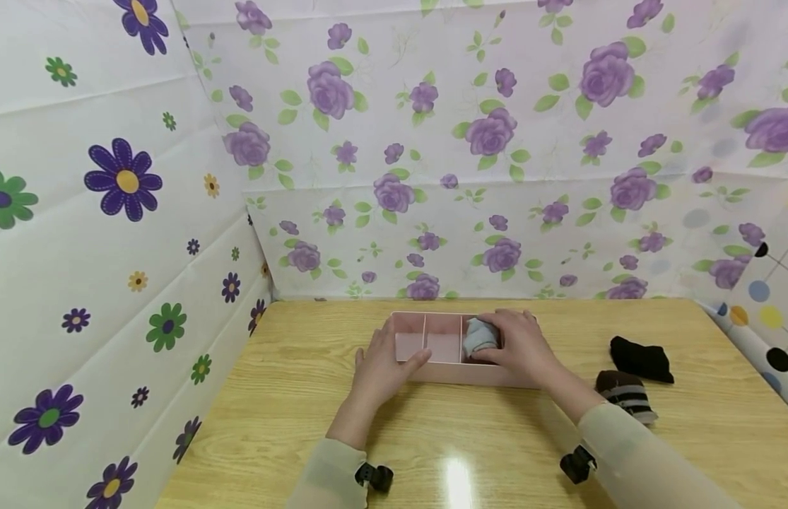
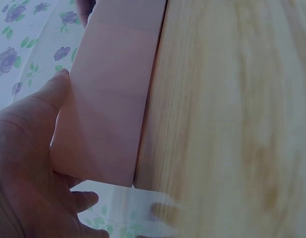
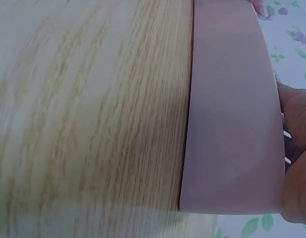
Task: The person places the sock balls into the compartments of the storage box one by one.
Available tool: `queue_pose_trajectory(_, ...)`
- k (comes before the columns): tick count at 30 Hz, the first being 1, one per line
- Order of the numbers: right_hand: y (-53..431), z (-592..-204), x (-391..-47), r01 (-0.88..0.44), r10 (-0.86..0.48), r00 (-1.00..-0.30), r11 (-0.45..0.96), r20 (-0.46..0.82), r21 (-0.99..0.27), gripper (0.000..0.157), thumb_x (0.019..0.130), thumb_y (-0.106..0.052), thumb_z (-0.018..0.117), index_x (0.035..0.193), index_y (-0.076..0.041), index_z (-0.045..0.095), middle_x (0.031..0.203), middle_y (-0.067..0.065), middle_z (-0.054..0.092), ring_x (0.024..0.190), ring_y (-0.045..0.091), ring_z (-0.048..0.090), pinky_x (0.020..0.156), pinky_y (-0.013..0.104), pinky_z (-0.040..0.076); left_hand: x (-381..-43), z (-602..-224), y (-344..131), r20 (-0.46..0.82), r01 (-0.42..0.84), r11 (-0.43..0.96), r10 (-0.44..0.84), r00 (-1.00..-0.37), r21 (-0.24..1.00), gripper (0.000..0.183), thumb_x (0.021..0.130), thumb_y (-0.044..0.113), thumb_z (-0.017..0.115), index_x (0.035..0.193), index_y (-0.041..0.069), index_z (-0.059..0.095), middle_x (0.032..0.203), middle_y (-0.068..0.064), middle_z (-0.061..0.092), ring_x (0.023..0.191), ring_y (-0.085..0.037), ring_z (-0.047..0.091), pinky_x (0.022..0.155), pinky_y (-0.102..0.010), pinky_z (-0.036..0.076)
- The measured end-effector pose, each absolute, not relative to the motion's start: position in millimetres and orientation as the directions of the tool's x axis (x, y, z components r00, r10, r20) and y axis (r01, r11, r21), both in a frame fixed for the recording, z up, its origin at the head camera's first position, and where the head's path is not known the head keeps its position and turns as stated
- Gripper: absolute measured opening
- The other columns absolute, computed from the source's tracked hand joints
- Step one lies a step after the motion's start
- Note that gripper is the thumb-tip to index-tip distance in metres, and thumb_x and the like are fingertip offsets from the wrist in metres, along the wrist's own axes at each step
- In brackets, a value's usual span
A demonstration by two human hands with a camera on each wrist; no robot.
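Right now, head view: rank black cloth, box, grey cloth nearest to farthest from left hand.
1. Box: touching the left hand.
2. Grey cloth: inside the box, at the right hand.
3. Black cloth: on the table, far right.

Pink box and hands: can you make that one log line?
left hand: touches pink box, left end | right hand: pinches gray cloth, third compartment from left | table, right side: black cloth, striped cloth
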State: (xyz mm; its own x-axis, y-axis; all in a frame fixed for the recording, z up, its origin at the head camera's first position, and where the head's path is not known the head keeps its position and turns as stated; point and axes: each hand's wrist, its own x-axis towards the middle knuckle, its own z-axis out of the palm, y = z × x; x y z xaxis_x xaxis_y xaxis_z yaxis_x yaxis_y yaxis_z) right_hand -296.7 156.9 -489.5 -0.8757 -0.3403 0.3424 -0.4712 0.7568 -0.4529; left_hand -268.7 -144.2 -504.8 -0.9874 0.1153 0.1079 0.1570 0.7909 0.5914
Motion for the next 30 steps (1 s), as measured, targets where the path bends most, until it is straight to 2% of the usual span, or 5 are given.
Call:
queue_pose_trajectory(7, 157, -493, -298, -0.448, -0.334, -0.889, 0.775, 0.314, -0.446, 0.069, 0.087, -0.034, 0.098, 0.147, -0.012, 0.072, 0.143, 0.019, 0.07, 0.14, 0.048, 0.055, 0.125, 0.077, 0.019, -268, -504, -144, 0.115, 0.163, 0.79, 0.118, -0.986, 0.591, 0.115, 0.099, 0.079, 0.063, 0.179, 0.013, 0.014, 0.18, -0.016, 0.028, 0.166, -0.044, 0.023, 0.125, -0.081, 0.011)
queue_pose_trajectory(13, 158, -491, -298, -0.436, -0.339, -0.898, 0.779, 0.281, -0.451, 0.076, 0.086, -0.037, 0.098, 0.15, -0.008, 0.069, 0.148, 0.018, 0.068, 0.15, 0.049, 0.047, 0.128, 0.074, 0.014, -269, -507, -145, 0.122, 0.168, 0.786, 0.118, -0.986, 0.594, 0.115, 0.098, 0.08, 0.062, 0.179, 0.011, 0.016, 0.18, -0.015, 0.028, 0.165, -0.044, 0.024, 0.125, -0.081, 0.011)
queue_pose_trajectory(21, 159, -488, -295, -0.456, -0.349, -0.889, 0.743, 0.298, -0.49, 0.073, 0.087, -0.034, 0.097, 0.149, -0.005, 0.069, 0.147, 0.019, 0.069, 0.151, 0.051, 0.045, 0.128, 0.075, 0.013, -270, -507, -145, 0.122, 0.163, 0.789, 0.112, -0.986, 0.592, 0.115, 0.099, 0.078, 0.064, 0.178, 0.01, 0.016, 0.18, -0.016, 0.028, 0.165, -0.044, 0.025, 0.124, -0.081, 0.012)
queue_pose_trajectory(24, 161, -486, -291, -0.48, -0.353, -0.875, 0.724, 0.331, -0.496, 0.071, 0.088, -0.031, 0.097, 0.147, -0.003, 0.069, 0.144, 0.02, 0.07, 0.148, 0.053, 0.047, 0.125, 0.078, 0.017, -269, -507, -145, 0.118, 0.161, 0.785, 0.112, -0.987, 0.599, 0.114, 0.1, 0.076, 0.065, 0.178, 0.009, 0.016, 0.18, -0.018, 0.028, 0.165, -0.045, 0.025, 0.124, -0.082, 0.012)
queue_pose_trajectory(30, 169, -479, -282, -0.486, -0.338, -0.87, 0.715, 0.36, -0.502, 0.072, 0.088, -0.031, 0.096, 0.147, -0.002, 0.068, 0.146, 0.02, 0.069, 0.149, 0.052, 0.048, 0.126, 0.076, 0.019, -269, -505, -145, 0.123, 0.165, 0.786, 0.114, -0.986, 0.595, 0.115, 0.099, 0.077, 0.064, 0.178, 0.01, 0.016, 0.18, -0.017, 0.028, 0.165, -0.045, 0.025, 0.124, -0.082, 0.012)
